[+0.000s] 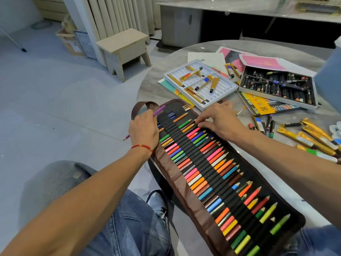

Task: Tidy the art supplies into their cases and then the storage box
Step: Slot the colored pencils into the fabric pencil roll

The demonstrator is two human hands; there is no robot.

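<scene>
Gripping purple pencil point(159, 110), left hand point(144, 129) hiding its middle

Both forearms are bare to the elbow, with no sleeves showing. The left hand point(143, 129) has a thin red cord bracelet point(142, 147) with a small yellow bead section around its wrist, while the right hand point(219, 121) wears no jewellery. The legs are in faded blue denim jeans point(129, 218) with visible seams and a worn, lighter patch at the left knee.
</scene>
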